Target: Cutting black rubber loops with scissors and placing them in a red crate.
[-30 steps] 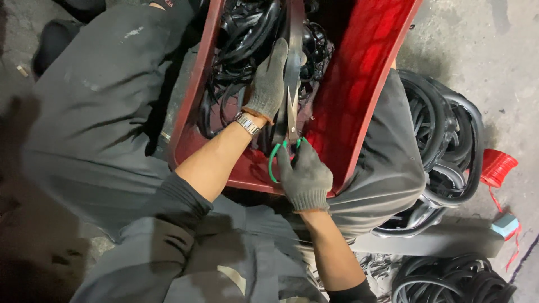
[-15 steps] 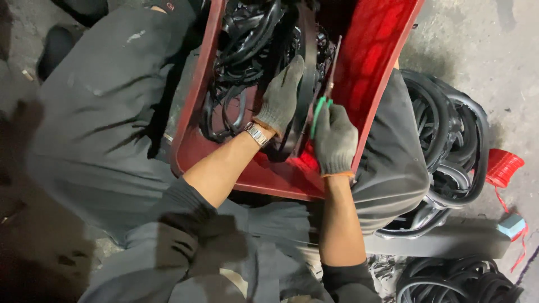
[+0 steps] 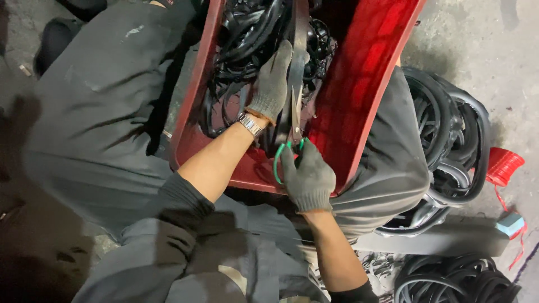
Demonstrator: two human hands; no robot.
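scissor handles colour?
Green; the scissor handles sit in the gloved right hand, seen best in the head view.

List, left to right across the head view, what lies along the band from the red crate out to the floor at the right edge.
Red crate → black rubber loops on the floor → red plastic bundle → small light blue block.

Left hand (image 3: 273, 84): our grey glove grips a black rubber strip (image 3: 299, 50) | Right hand (image 3: 307, 178): our glove closes on green-handled scissors (image 3: 292, 132), blades at the strip | Red crate (image 3: 365, 84): we see black rubber loops (image 3: 247, 45) inside, resting on our lap
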